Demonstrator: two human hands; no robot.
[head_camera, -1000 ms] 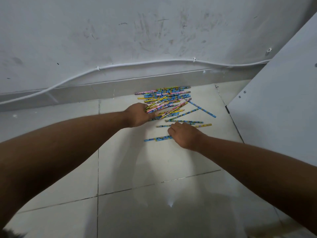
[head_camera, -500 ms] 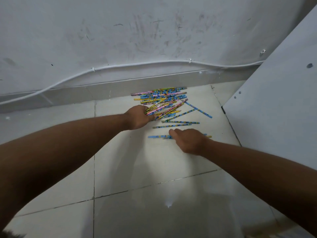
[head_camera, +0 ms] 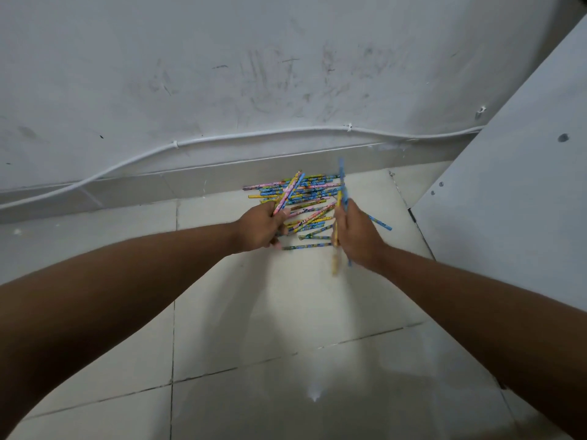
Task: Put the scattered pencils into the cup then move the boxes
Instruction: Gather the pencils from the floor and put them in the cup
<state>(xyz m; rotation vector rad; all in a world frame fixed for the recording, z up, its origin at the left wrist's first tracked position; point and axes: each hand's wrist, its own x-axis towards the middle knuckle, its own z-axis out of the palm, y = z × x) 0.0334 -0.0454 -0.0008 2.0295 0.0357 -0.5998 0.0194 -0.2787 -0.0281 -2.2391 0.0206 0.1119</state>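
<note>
Several colourful pencils (head_camera: 309,193) lie in a loose heap on the pale floor tiles close to the wall. My left hand (head_camera: 261,228) is closed around a few pencils (head_camera: 289,190) that stick up and away from it over the heap. My right hand (head_camera: 357,238) grips a couple of pencils (head_camera: 341,177), blue and yellow, held nearly upright and blurred. One blue pencil (head_camera: 381,223) lies just right of that hand. No cup and no boxes are in view.
A white cable (head_camera: 222,139) runs along the scuffed wall above the skirting. A white board panel (head_camera: 514,217) leans at the right, close to the heap. Tiled floor (head_camera: 254,328) stretches toward me.
Both hands have lifted from flat on the floor. Each now holds pencils raised off the tiles; the right hand's pencils swung upright.
</note>
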